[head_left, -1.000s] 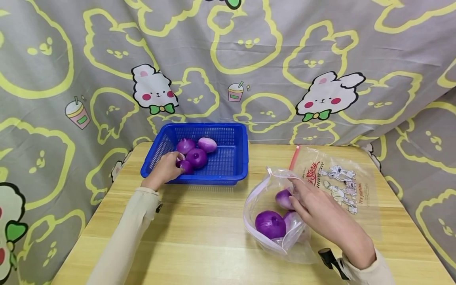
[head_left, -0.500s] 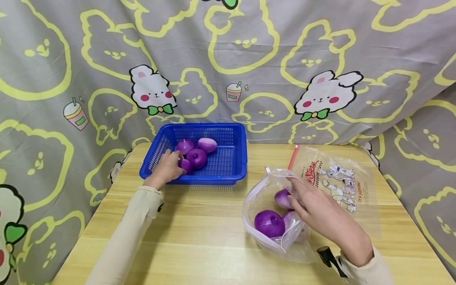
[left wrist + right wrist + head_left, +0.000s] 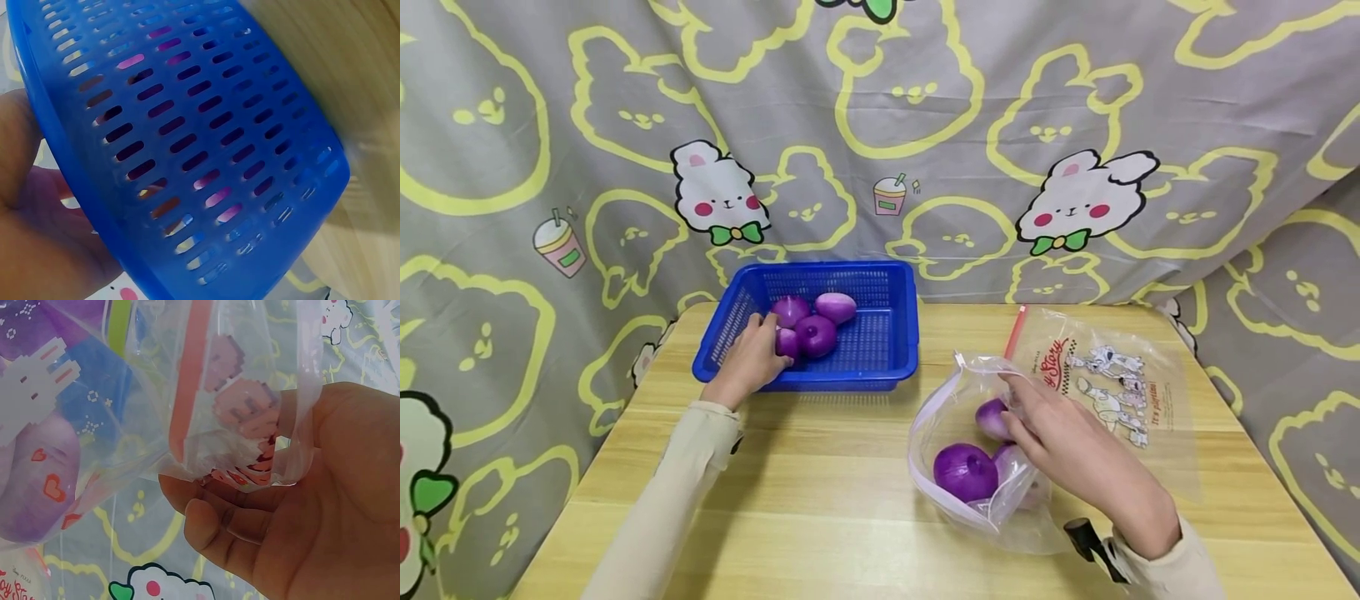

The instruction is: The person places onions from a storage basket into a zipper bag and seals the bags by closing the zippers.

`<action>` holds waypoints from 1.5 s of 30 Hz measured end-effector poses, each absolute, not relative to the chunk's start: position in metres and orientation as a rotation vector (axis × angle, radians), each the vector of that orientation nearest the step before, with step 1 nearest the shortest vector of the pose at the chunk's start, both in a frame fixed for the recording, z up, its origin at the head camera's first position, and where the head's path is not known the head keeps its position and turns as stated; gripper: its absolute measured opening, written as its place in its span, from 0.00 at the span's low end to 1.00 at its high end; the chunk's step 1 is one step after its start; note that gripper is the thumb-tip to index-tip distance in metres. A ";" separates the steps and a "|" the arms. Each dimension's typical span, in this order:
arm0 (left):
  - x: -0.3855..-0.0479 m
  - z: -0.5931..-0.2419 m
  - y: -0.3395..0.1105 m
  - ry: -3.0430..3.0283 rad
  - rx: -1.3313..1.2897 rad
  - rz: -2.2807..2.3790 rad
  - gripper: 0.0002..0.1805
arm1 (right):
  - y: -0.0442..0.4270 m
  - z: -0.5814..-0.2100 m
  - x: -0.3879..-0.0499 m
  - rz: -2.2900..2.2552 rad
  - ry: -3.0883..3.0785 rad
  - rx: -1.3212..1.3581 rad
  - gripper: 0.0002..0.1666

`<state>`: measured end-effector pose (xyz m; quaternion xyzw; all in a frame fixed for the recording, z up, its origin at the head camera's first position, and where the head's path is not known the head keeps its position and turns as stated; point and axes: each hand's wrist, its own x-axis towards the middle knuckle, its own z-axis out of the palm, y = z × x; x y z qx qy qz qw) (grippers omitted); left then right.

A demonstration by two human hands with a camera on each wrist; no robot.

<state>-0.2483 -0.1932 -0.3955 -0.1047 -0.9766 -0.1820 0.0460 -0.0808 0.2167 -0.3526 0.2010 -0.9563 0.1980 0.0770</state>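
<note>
Inside the blue basket (image 3: 868,377), my left hand (image 3: 750,358) reaches over the near left rim and grips a purple onion (image 3: 787,342). Beside that onion lie a round dark one, another purple onion (image 3: 790,310) and a paler onion (image 3: 836,307). In the left wrist view the basket's slotted wall (image 3: 206,137) hides most of the held onion. My right hand (image 3: 1078,446) holds the rim of a clear zip bag (image 3: 934,417), its mouth spread. Several onions sit in it, including a large dark onion (image 3: 966,472). The right wrist view shows fingers curled at the bag's edge.
A second clear bag (image 3: 1108,379) with a red zip strip and printed cartoon figures lies flat at the back right. The wooden table (image 3: 820,492) backs onto a patterned grey curtain (image 3: 820,75).
My left hand shifts slightly within the basket, and the onion at its fingers turns and moves a little. My right hand and the bag stay nearly still. The head view drifts slightly.
</note>
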 end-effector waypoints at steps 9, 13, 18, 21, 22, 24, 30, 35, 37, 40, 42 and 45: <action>-0.241 -0.406 -0.197 -2.815 -0.336 -0.673 0.33 | 0.218 -0.352 -0.081 0.599 -2.860 0.609 0.33; -0.235 -0.410 -0.189 -2.711 -0.245 -0.769 0.33 | 0.219 -0.352 -0.081 0.593 -2.855 0.612 0.32; -0.228 -0.414 -0.179 -2.533 -0.187 -0.817 0.34 | 0.219 -0.352 -0.081 0.592 -2.842 0.621 0.31; -0.224 -0.414 -0.173 -2.475 -0.167 -0.838 0.34 | 0.218 -0.352 -0.081 0.592 -2.849 0.620 0.31; -0.222 -0.414 -0.171 -2.465 -0.163 -0.846 0.34 | 0.218 -0.352 -0.081 0.591 -2.855 0.619 0.31; -0.219 -0.413 -0.166 -2.449 -0.164 -0.859 0.34 | 0.218 -0.351 -0.082 0.589 -2.865 0.617 0.32; -0.213 -0.406 -0.150 -2.421 -0.212 -0.878 0.33 | 0.218 -0.351 -0.081 0.593 -2.877 0.607 0.32; -0.206 -0.399 -0.136 -2.400 -0.269 -0.886 0.33 | 0.218 -0.352 -0.081 0.603 -2.874 0.601 0.32; -0.202 -0.396 -0.130 -2.387 -0.293 -0.896 0.33 | 0.218 -0.352 -0.082 0.603 -2.872 0.604 0.32; -0.196 -0.392 -0.122 -2.363 -0.342 -0.911 0.33 | 0.218 -0.352 -0.082 0.605 -2.879 0.599 0.32; -0.192 -0.389 -0.118 -2.353 -0.372 -0.916 0.32 | 0.218 -0.352 -0.082 0.609 -2.885 0.592 0.32; -0.185 -0.384 -0.112 -2.342 -0.405 -0.924 0.32 | 0.218 -0.352 -0.082 0.614 -2.895 0.579 0.33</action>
